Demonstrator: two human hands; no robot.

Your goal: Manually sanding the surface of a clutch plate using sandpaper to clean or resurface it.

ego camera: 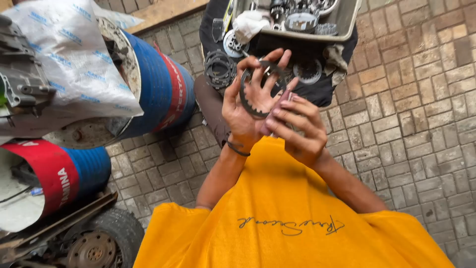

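the left hand (248, 101) is raised palm-up in front of the chest, fingers spread and only loosely curled, and a dark toothed ring plate (255, 94) lies across the palm and fingers, propped by the thumb and fingertips. the right hand (297, 126) is just beside it, fingers bent and closed around a small pinkish-brown pad (277, 106) whose end is pressed against the ring plate's lower right rim. a dark band (238, 149) sits on the left wrist. beyond the hands, a stack of similar dark plates (219, 68) rests on a black cloth (322, 92) spread over the brick paving (411, 114). a grey tray (347, 20) of gears and a white rag (250, 24) stands on that cloth. to the left lie two barrels (158, 89) in blue, red and white, one under a white printed sack (74, 54), with a small tyre (104, 238) near the bottom edge.
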